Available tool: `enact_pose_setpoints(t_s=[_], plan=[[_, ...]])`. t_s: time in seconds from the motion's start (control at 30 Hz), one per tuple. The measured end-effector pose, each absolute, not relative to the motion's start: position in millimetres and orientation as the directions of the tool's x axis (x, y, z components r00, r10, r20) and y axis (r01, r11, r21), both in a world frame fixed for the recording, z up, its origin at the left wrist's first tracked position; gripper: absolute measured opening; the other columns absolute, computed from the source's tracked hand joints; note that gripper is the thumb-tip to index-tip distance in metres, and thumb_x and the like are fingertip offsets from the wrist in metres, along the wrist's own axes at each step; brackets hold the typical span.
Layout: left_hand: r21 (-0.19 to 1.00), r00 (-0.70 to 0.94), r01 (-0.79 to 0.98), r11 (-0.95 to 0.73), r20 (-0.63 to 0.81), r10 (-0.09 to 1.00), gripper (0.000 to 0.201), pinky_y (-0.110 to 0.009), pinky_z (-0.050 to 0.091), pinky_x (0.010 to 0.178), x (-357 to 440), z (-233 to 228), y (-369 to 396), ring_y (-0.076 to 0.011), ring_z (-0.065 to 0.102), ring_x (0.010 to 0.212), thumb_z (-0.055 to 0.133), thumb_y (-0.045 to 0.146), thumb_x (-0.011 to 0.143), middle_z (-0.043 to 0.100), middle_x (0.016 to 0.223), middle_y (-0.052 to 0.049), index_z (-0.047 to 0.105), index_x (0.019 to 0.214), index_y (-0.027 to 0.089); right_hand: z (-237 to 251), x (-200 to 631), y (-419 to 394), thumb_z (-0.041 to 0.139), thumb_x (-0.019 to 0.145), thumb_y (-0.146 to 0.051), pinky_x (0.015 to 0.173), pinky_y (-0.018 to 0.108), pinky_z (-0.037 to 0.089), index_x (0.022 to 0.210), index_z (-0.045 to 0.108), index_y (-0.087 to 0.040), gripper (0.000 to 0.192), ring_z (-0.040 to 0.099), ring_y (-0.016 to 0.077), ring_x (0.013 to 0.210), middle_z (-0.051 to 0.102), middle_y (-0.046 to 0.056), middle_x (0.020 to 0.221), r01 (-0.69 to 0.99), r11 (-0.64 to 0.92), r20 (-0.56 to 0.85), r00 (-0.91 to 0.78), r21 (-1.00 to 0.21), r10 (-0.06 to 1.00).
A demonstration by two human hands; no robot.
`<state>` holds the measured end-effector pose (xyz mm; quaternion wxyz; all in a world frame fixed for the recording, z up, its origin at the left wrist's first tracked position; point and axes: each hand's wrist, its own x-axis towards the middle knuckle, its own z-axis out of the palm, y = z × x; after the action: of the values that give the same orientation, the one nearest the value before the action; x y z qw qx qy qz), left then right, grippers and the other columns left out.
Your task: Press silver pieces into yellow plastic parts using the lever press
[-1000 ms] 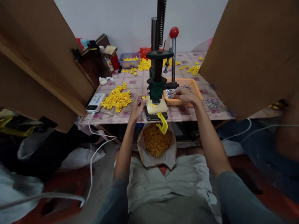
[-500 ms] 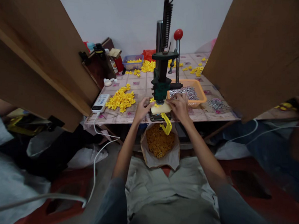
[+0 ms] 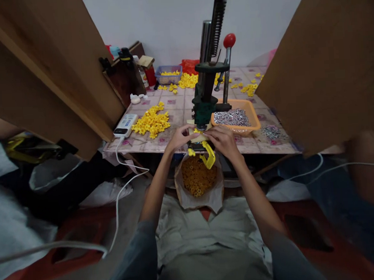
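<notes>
A green hand press with a red-knobbed lever stands at the table's front edge. Under its head, on a cream block, a small yellow flower-shaped piece shows between my hands. My left hand reaches in from the left, its thumb and index finger closed around that piece. From the right, my right hand brings its fingertips together beside the piece; what they hold is too small to name. Below the block juts a yellow plastic arm. Another yellow piece is at the block's lower left, above an open sack of yellow pieces.
Yellow pieces lie heaped on the left beside a white power bank with a cable. An orange basket of small silvery parts stands right of the press. Brown boards flank the table. Other people sit on both sides.
Both hands have moved closer together and lower, in front of the press head. A yellow piece now appears at the block's lower left. The view has shifted slightly.
</notes>
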<state>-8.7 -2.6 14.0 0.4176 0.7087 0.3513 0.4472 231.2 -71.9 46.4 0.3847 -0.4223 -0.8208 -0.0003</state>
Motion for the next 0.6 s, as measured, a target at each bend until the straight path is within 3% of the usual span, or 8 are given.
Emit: enact_pose_setpoints(t_s=[0.17, 0.4, 0.47, 0.53, 0.6], plan=[[0.893, 0.465, 0.137, -0.428, 0.324, 0.824, 0.058, -0.028, 0.04, 0.068, -11.9, 18.2, -5.1, -0.0141, 0.05, 0.07, 0.092, 0.065, 0.075, 0.064, 0.078, 0.001, 0.082, 0.106, 0.018, 60.4, 223.1, -73.3, 0.049, 0.115, -0.038, 0.095, 0.044, 0.053, 0.121, 0.085, -0.023, 0.04, 0.07, 0.0287, 0.105, 0.079, 0.012, 0.11, 0.723, 0.647, 0.578, -0.428, -0.242, 0.695], [0.891, 0.482, 0.095, -0.443, 0.348, 0.804, 0.056, -0.029, 0.043, 0.073, -11.1, 18.4, -5.0, -0.0161, 0.056, 0.078, 0.09, 0.064, 0.077, 0.076, 0.097, -0.005, 0.084, 0.107, 0.018, 69.7, 220.0, -95.0, 0.052, 0.112, -0.039, 0.101, 0.051, 0.049, 0.126, 0.084, -0.026, 0.038, 0.066, 0.0321, 0.109, 0.078, 0.013, 0.113, 0.761, 0.634, 0.497, -0.501, -0.137, 0.708], [0.901, 0.447, 0.099, -0.422, 0.338, 0.828, 0.056, -0.028, 0.042, 0.07, -9.7, 17.3, -5.4, -0.0149, 0.053, 0.075, 0.09, 0.063, 0.077, 0.075, 0.093, -0.004, 0.084, 0.108, 0.017, 78.4, 220.0, -93.1, 0.049, 0.113, -0.043, 0.102, 0.054, 0.049, 0.124, 0.084, -0.026, 0.04, 0.065, 0.0328, 0.108, 0.077, 0.013, 0.108, 0.799, 0.575, 0.601, -0.375, -0.176, 0.706], [0.912, 0.399, 0.096, -0.398, 0.331, 0.855, 0.058, -0.028, 0.04, 0.067, -8.0, 16.3, -5.5, -0.0137, 0.05, 0.071, 0.09, 0.062, 0.077, 0.074, 0.092, -0.004, 0.083, 0.111, 0.016, 99.0, 222.1, -77.1, 0.037, 0.116, -0.046, 0.108, 0.056, 0.048, 0.122, 0.082, -0.022, 0.051, 0.065, 0.0325, 0.115, 0.074, 0.015, 0.112, 0.819, 0.478, 0.776, -0.067, -0.317, 0.628], [0.919, 0.36, 0.088, -0.385, 0.331, 0.872, 0.06, -0.028, 0.041, 0.068, -6.7, 15.8, -5.1, -0.0134, 0.05, 0.072, 0.09, 0.061, 0.077, 0.074, 0.095, -0.005, 0.082, 0.115, 0.015, 131.5, 226.9, -42.5, 0.018, 0.118, -0.048, 0.111, 0.055, 0.049, 0.127, 0.076, -0.017, 0.067, 0.064, 0.031, 0.126, 0.07, 0.017, 0.125, 0.733, 0.446, 0.821, 0.268, -0.513, 0.504]])
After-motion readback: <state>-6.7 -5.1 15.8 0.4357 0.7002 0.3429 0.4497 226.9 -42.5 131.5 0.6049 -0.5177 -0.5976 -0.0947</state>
